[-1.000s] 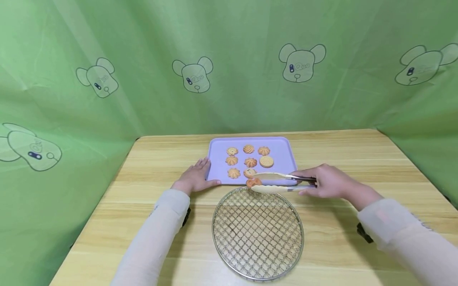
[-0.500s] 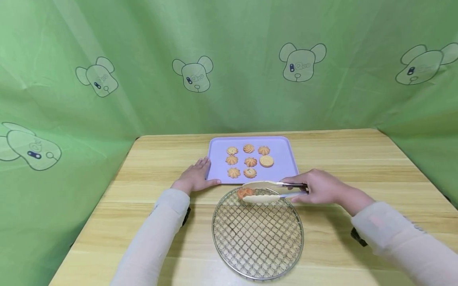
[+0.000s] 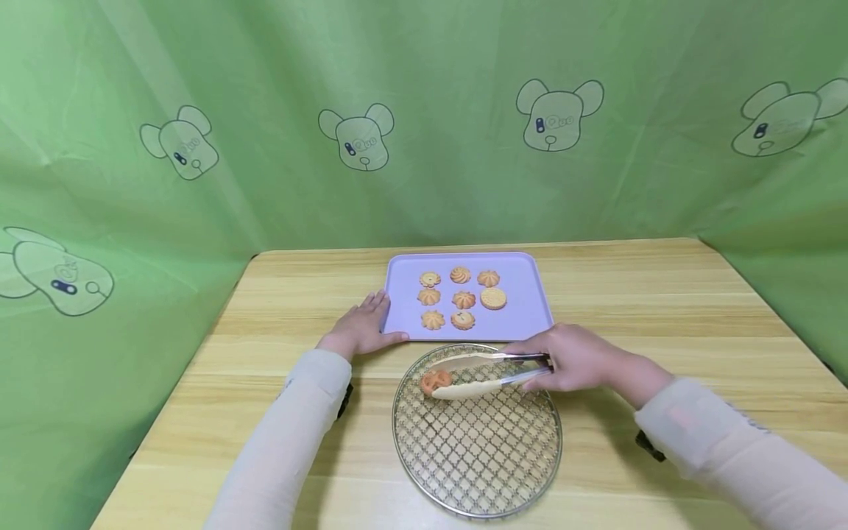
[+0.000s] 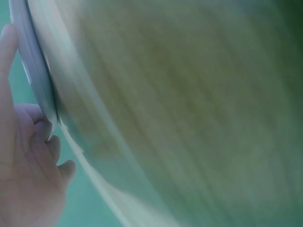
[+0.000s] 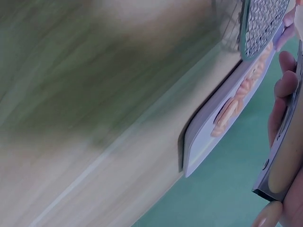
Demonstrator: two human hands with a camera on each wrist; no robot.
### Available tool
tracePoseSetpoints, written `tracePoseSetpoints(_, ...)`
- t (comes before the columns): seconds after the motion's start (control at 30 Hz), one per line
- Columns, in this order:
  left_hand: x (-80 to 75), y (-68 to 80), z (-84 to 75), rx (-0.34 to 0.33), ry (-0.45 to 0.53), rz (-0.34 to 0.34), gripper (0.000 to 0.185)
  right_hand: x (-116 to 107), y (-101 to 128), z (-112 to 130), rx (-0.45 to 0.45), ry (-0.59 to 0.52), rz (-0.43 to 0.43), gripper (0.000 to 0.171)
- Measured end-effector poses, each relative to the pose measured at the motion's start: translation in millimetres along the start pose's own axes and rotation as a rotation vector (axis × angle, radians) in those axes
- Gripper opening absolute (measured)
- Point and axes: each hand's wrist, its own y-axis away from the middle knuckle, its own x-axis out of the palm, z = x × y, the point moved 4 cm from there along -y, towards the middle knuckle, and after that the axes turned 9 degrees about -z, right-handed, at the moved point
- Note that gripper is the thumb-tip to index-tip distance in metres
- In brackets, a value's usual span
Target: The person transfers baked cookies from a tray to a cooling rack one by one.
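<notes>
My right hand (image 3: pixel 575 359) grips a pair of tongs (image 3: pixel 473 389) with cream-coloured tips. Between those tips is a reddish-brown pretzel-shaped cookie (image 3: pixel 435 381), over the far left part of a round wire rack (image 3: pixel 478 511). Whether the cookie touches the mesh I cannot tell. My left hand (image 3: pixel 361 329) lies with spread fingers against the near left corner of a purple tray (image 3: pixel 526 294). In the left wrist view its fingers touch the edge of the tray (image 4: pixel 35 61). Several flower-shaped and round cookies (image 3: pixel 464 299) lie in rows on the tray.
The wooden table (image 3: pixel 298 287) carries the tray at the back and the rack in front of it. Green curtains (image 3: pixel 437 199) with printed bear heads enclose the back and sides.
My right hand has brought the tongs and the pretzel-shaped cookie from the tray's front edge leftward and nearer, over the rack. The left hand stays in place.
</notes>
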Motion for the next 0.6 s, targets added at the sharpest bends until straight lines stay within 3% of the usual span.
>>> tracePoseSetpoints(0.6, -0.5, 0.3, -0.8, -0.003, 0.007, -0.004, 0.099, 15.6, -12.3, 21.6, -0.082, -0.083, 0.101, 0.056)
